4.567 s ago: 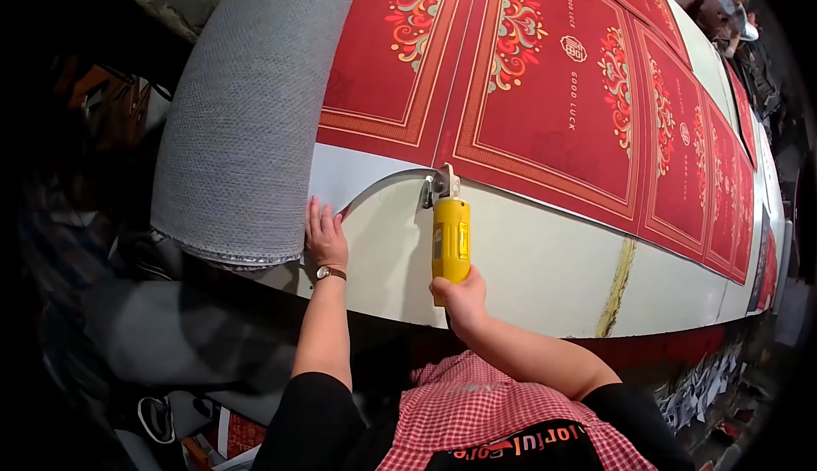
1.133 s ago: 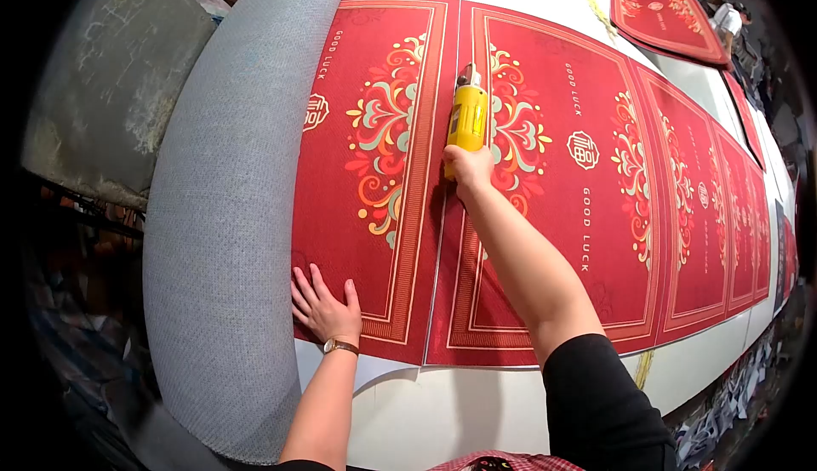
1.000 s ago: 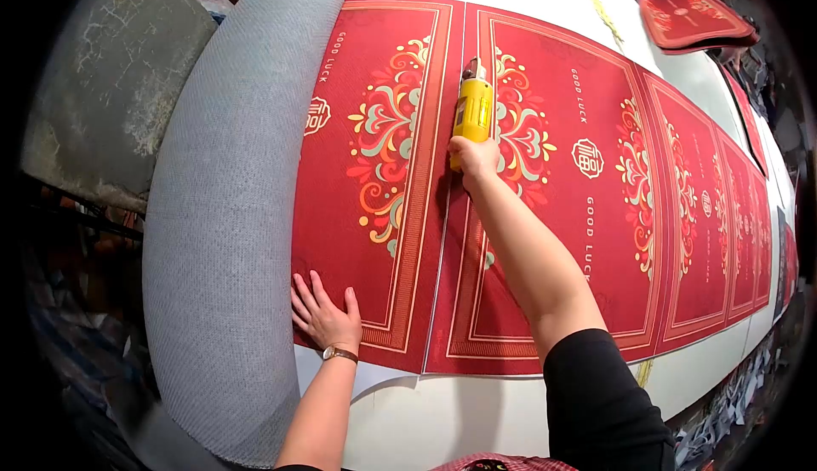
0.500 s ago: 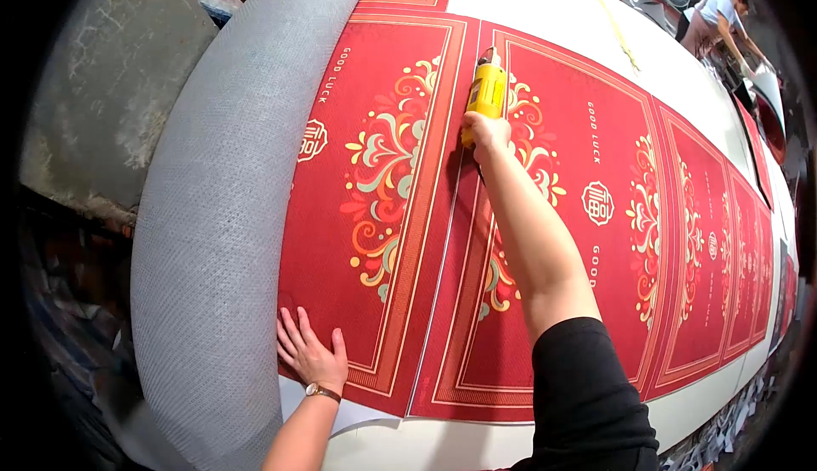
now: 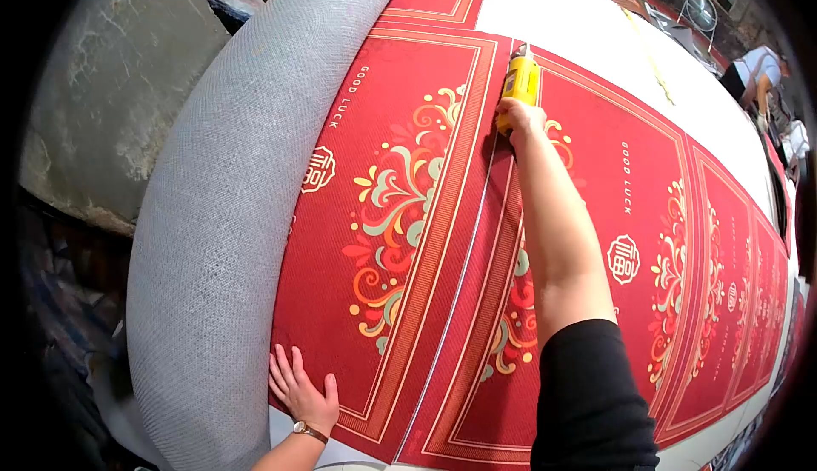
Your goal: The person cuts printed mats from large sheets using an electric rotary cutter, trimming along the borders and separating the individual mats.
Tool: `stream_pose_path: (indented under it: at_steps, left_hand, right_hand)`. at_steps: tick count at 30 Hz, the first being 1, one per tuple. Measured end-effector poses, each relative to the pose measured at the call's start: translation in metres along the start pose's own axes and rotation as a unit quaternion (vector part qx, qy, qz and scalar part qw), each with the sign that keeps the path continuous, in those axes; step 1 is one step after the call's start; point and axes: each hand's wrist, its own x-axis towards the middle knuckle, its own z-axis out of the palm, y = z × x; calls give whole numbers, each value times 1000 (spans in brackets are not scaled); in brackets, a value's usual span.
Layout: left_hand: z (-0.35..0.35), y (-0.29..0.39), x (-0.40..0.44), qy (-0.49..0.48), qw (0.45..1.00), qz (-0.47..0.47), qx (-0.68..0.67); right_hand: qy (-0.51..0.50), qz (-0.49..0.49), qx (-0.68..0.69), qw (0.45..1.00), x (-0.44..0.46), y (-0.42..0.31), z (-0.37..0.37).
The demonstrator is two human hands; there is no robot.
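Observation:
My right hand (image 5: 521, 119) is wrapped round the rear of a yellow power cutter (image 5: 521, 81), whose metal head points away from me near the far edge of the red printed mat sheet (image 5: 383, 241). A pale slit (image 5: 464, 275) runs from the cutter back towards me between two bordered panels. Spread flat, my left hand (image 5: 304, 396) presses on the lower left corner of the left panel, beside the grey roll (image 5: 213, 216). It wears a watch (image 5: 310, 431) at the wrist. The cutter's blade is too small to make out.
Further printed panels (image 5: 723, 301) continue to the right. Beyond the sheet lies a white table surface (image 5: 579, 41) with a yellow strip. Another person (image 5: 756, 75) bends at the far right, near a round fan (image 5: 699, 11). A grey slab (image 5: 111, 88) stands at the left.
The cutter has moved away from me along the line between panels, from the near edge to near the far edge, lengthening the slit. My left hand stays flat beside the roll. The view has shifted.

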Motion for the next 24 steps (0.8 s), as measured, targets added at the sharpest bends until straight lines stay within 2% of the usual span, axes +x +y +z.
stream_pose_path:
  at_steps: [1,3,5,7,9,10,11,13,15,17,19,21,23,24]
  left_hand:
    - [0,1,1,-3,1000,0,-1]
    - [-1,3,1,-9,1000,-6,-4]
    - [0,1,1,-13,1000,-3,-1]
    - [0,-1,0,-21,1000,-10,8]
    - [1,-2,2,-15,1000,11,0]
    - [2,-2,2,-11,1000,14,4]
    - [2,-1,2,-12,1000,15,6]
    - [0,1,2,-22,1000,4,4]
    - [0,-1,1,-17,1000,9,1]
    - [0,0,3,-8,1000,12,-7]
    - [-2,0,1,-10,1000,1,-2]
    - [1,-1,0,-1,1000,5,-7]
    - [1,-4,0,5,1000,15,-9]
    - [1,-3,0,21,1000,14,-7]
  right_hand:
    - [-35,6,31,999,29,11,8]
    - [21,3,8,1000,30,-2,12]
    - [5,-5,29,1000,51,-5,20]
    - [2,30,24,999,63,-18,22]
    - [-127,35,88,987,80,-21,19]
    - [-119,25,152,981,74,-20,16]
    - [-118,27,154,981,76,-13,14]
    - [-142,-12,252,957,76,-3,6]
    - [-170,-122,287,935,75,11,-2]
    - [-208,-155,317,912,55,19,-16]
    - [-305,-79,308,898,21,21,-48]
    - [-310,16,261,914,-23,28,-87]
    - [-396,1,180,901,-66,52,-140]
    - [-418,-22,187,889,-110,53,-162]
